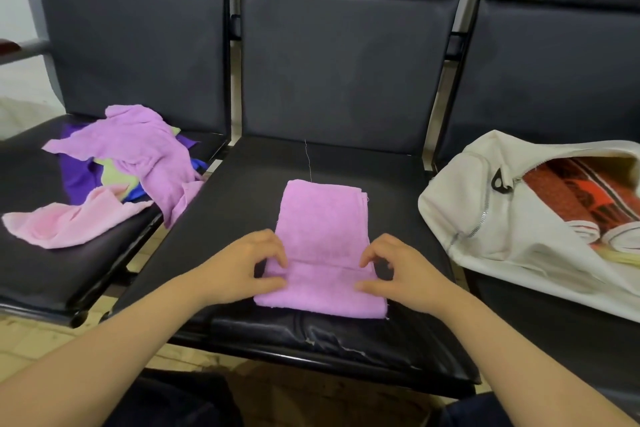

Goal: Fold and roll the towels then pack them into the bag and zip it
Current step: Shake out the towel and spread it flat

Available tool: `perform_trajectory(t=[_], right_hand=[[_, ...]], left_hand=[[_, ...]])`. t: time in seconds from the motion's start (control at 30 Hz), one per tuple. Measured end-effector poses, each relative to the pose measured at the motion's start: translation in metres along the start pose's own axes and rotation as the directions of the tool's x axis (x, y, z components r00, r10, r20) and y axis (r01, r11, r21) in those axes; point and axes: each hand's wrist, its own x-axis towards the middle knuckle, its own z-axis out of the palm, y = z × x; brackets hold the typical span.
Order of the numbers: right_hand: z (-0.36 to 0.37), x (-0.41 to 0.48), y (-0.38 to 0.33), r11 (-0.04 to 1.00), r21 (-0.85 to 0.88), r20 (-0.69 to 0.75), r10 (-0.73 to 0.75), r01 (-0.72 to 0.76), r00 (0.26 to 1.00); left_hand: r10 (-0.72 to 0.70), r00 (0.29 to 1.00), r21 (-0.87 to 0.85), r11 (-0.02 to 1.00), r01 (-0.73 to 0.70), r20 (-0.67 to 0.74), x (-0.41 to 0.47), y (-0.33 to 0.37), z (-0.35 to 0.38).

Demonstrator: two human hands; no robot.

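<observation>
On the left seat (pixel 34 274), at the left of the frame, lies a loose pile of towels (pixel 131 163), lilac on top with violet, green and blue ones under it, and a pink towel (pixel 65 222) spreads toward the lower left. I judge they wait there, apart from the work place, so that 1 can be taken at a time. In the lower middle, the left hand (pixel 239 267) has its grip pinching the left end of the turned-over near edge of the lilac towel (pixel 322 218), thumb below and fingers curled on top. This towel lies on the middle seat (pixel 346 156), folded to a narrow strip. Its long axis runs from the lower middle of the frame up toward the backrest (pixel 346 62); the far short end points at the backrest, and a thin loose thread (pixel 307 159) goes out from it. The fold under the fingers runs across, left to right, so the roll, I think, must travel away from the person along the strip. The right hand (pixel 405 274) pinches the right end of the same fold in the same way; 2 grips at the 2 ends probably keep the roll straight and tight. At the right, the white bag (pixel 519 253) lies on the right seat (pixel 540 329), its zipper (pixel 483 211) open, with red striped rolled towels (pixel 571 198) already inside.
</observation>
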Motion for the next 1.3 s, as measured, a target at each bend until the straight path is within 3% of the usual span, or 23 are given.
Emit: perform_trajectory(t=[0.07, 0.13, 0.23, 0.4, 0.53, 0.63, 0.77, 0.83, 0.9, 0.97, 1.07, 1.17, 1.3], right_hand=[[-0.006, -0.006, -0.006, 1.000, 0.018, 0.207, -0.011, 0.008, 0.978], [-0.002, -0.010, -0.005, 0.995, -0.102, 0.342, 0.019, 0.017, 0.939], [0.004, -0.011, -0.001, 0.989, -0.148, 0.259, 0.028, 0.011, 0.965], [0.005, -0.013, -0.004, 0.995, 0.062, 0.125, 0.068, -0.076, 0.990], [0.007, -0.010, -0.005, 0.977, 0.184, 0.065, 0.102, -0.112, 0.993], [0.012, -0.005, -0.001, 0.963, 0.213, 0.035, 0.159, -0.163, 0.987], [0.022, -0.001, -0.003, 0.966, 0.128, -0.067, 0.235, -0.226, 0.970], [0.029, 0.001, -0.005, 0.972, -0.085, -0.143, 0.206, -0.220, 0.968], [0.031, 0.002, -0.003, 0.958, -0.244, -0.224, 0.094, -0.149, 0.970], [0.023, 0.002, 0.000, 0.979, -0.203, -0.215, -0.052, 0.008, 0.975], [0.007, -0.004, -0.003, 0.994, -0.074, 0.073, -0.074, 0.080, 0.995], [0.009, -0.004, -0.003, 0.976, -0.211, 0.226, -0.009, 0.058, 0.974], [0.012, -0.001, 0.000, 0.993, -0.116, 0.121, 0.011, 0.003, 0.993]], left_hand=[[-0.008, 0.977, 0.009, 1.000, 0.006, 0.212, -0.008, 0.002, -0.002], [-0.098, 0.952, 0.093, 0.993, 0.074, 0.290, -0.013, 0.000, 0.003], [-0.101, 0.977, 0.037, 0.995, 0.095, 0.190, -0.018, -0.005, 0.009], [-0.163, 0.987, -0.140, 0.977, 0.160, -0.010, -0.019, 0.006, 0.008], [-0.263, 0.962, -0.383, 0.898, 0.218, -0.068, -0.017, 0.008, 0.010], [-0.340, 0.938, -0.379, 0.879, 0.288, -0.075, -0.011, 0.005, 0.016], [-0.427, 0.896, -0.301, 0.876, 0.376, -0.124, -0.004, 0.001, 0.021], [-0.452, 0.878, -0.243, 0.879, 0.410, -0.155, -0.001, 0.003, 0.025], [-0.394, 0.890, -0.143, 0.918, 0.369, -0.231, 0.002, 0.004, 0.027], [-0.205, 0.942, -0.069, 0.979, 0.193, -0.265, 0.003, 0.001, 0.022], [0.016, 0.997, -0.047, 0.999, -0.020, -0.071, -0.002, 0.000, 0.010], [0.001, 0.990, 0.043, 0.999, -0.007, 0.141, -0.008, 0.001, 0.009], [-0.072, 0.997, 0.025, 0.997, 0.071, 0.033, -0.009, -0.006, 0.012]])
